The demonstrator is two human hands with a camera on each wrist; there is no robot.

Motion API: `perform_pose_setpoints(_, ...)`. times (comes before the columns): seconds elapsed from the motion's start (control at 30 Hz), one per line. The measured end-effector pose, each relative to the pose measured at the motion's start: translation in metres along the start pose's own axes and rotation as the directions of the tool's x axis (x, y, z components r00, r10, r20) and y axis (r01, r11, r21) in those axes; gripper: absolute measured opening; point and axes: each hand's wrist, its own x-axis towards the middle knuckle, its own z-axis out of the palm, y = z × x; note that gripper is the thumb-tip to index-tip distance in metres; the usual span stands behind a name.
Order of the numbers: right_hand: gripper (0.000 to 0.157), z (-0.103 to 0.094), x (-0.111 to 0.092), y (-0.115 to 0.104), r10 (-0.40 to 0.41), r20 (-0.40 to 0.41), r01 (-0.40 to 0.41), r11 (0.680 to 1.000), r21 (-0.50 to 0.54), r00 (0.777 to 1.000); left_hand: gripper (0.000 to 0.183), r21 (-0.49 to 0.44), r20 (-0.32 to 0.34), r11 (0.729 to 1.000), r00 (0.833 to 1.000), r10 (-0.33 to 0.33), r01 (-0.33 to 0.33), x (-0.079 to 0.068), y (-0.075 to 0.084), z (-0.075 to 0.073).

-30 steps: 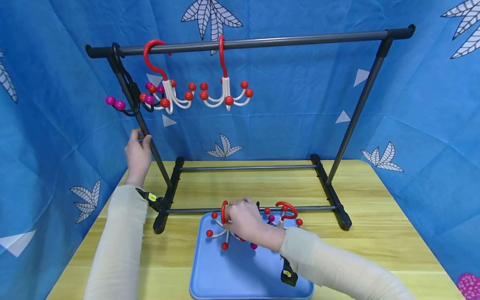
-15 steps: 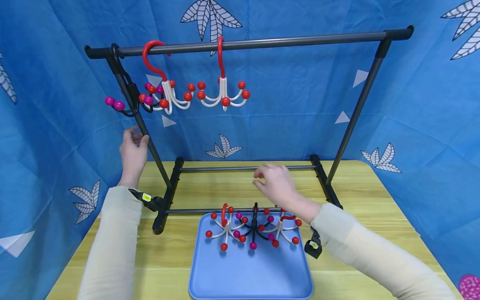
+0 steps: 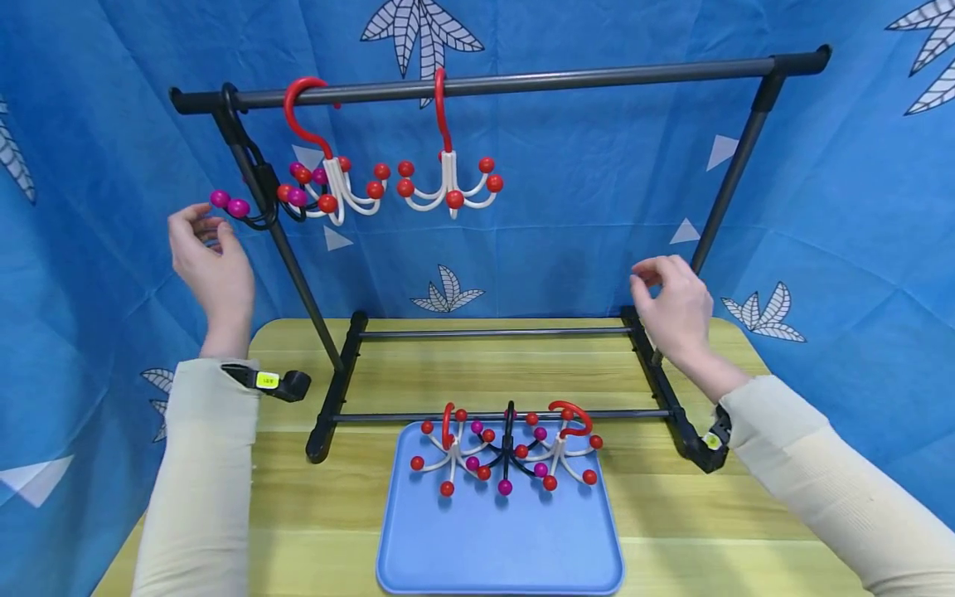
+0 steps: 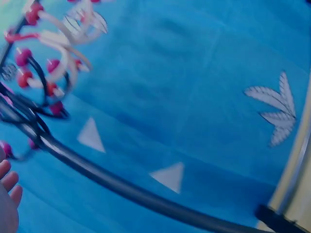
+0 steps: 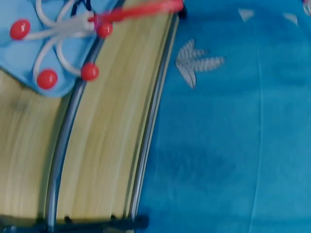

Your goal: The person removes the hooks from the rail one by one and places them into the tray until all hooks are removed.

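My left hand (image 3: 216, 269) is raised with loosely bent fingers, holding nothing, just left of the rack's left post (image 3: 294, 269). Its fingertips come close to the magenta balls of a black multi-hook hanger (image 3: 263, 186) on the top bar. Beside that hang two white multi-hook hangers with red hooks and balls, one tilted hanger (image 3: 333, 182) and one upright hanger (image 3: 449, 178). My right hand (image 3: 675, 307), fingers loosely bent and holding nothing, overlaps the right post (image 3: 724, 191) in the head view. The left wrist view catches only some fingers (image 4: 10, 182).
A blue tray (image 3: 500, 547) on the wooden table (image 3: 716, 514) bears a black hanger (image 3: 507, 452) between two white hangers, the left one (image 3: 453, 454) and the right one (image 3: 559, 452). The rack's lower front bar (image 3: 410, 418) runs behind them. Blue cloth (image 3: 567, 232) surrounds the table.
My right hand has left the hangers at the tray and moved up and right to the right post. My left hand has come away from the left post, up and left.
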Motion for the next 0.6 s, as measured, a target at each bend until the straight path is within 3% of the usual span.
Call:
perform_pose_setpoints(0.13, 0.021, -0.012, 0.009, 0.022, 0.125, -0.104, -0.120, 0.991, 0.056, 0.987, 0.024, -0.018, -0.007, 0.997, 0.997, 0.070, -0.071, 0.004, 0.026, -0.001)
perform_pose_setpoints(0.23, 0.031, -0.019, 0.015, 0.035, 0.260, -0.125, -0.246, 0.962, 0.117, 0.958, 0.024, -0.001, 0.022, 0.991, 0.991, 0.135, -0.135, 0.002, 0.045, 0.001)
perform_pose_setpoints(0.4, 0.051, -0.023, 0.022, 0.048, 0.400, -0.050, -0.387, 0.906, 0.173, 0.915, 0.026, 0.044, 0.102, 0.972, 0.969, 0.226, -0.231, -0.004, 0.073, 0.009)
perform_pose_setpoints(0.6, 0.057, -0.021, 0.028, 0.058, 0.408, 0.071, -0.413, 0.884, 0.218, 0.910, 0.028, -0.050, 0.192, 0.958, 0.939, 0.287, -0.282, -0.011, 0.099, 0.030)
